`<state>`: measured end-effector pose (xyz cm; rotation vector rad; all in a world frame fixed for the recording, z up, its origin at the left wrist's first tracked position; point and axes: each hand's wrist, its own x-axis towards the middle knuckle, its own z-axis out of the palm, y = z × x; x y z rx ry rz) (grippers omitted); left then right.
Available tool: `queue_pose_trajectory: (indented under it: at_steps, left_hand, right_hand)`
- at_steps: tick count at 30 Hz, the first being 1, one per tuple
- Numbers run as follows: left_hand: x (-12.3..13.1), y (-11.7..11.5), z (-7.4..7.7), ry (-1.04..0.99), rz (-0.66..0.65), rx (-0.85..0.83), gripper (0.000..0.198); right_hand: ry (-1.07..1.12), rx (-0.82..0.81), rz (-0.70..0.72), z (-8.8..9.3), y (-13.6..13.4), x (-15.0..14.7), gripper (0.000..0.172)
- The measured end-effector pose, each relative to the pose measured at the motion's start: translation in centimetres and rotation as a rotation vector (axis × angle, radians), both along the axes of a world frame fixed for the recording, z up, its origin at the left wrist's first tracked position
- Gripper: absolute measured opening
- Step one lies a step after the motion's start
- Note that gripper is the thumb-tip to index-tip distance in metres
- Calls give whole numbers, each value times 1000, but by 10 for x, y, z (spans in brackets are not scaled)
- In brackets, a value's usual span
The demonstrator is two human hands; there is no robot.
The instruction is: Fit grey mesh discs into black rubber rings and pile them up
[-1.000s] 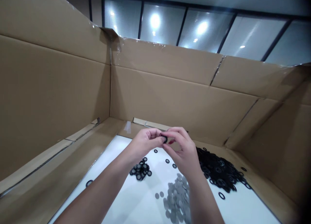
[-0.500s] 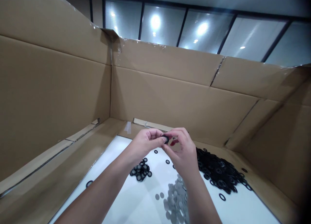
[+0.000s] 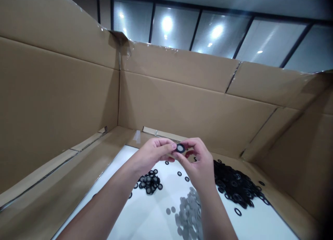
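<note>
My left hand and my right hand meet above a white surface, pinching a black rubber ring between their fingertips. A grey disc sits in the ring's centre, and its face is turned towards me. Below my left hand lies a small heap of black rings with grey centres. A large heap of loose black rings lies to the right of my right hand. Under my right wrist is a spread of flat grey discs, partly hidden by that forearm.
A few single black rings lie scattered on the white board. Tall cardboard walls surround it on the left, back and right, with folded flaps along the base. Frosted windows and ceiling lights show above the back wall.
The ring has turned so its grey centre faces me, where earlier it showed tilted and mostly black. My fingers have shifted around it, and both hands stay close together.
</note>
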<state>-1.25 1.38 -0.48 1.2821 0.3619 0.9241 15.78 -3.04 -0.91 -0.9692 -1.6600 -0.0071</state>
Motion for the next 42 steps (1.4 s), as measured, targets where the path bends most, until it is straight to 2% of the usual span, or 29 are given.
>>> queue_pose_trajectory:
  at_steps: [5,10,13,17,20,23,28,35,39,42]
  left_hand:
    - [-1,0,1,-33,41,13,26]
    - [-4,-4,3,12,139,178,21]
    - [-3,-8,4,31,185,230,20]
    - [0,-11,3,65,224,313,21]
    - [-1,-12,4,114,395,578,15]
    - [-3,-13,3,150,528,851,12]
    - [-5,-13,1,186,576,1086,18]
    - [-9,-12,4,243,470,1111,24]
    - [-10,-12,7,225,443,1046,15]
    - [-8,-12,7,223,477,844,9]
  right_hand:
    - [96,-85,149,1,0,3,12]
    - [350,-267,275,-2,1,2,18]
    - [449,-272,315,-1,2,1,19]
    - [447,-218,308,-2,3,3,9]
    - [345,-118,264,-2,3,7,6]
    - [177,54,212,-1,1,12,15]
    - [38,251,81,3,-5,14,19]
    - [-65,321,43,4,-7,13,16]
    - [-2,207,85,2,-5,13,10]
    - [134,45,153,0,-3,11,4]
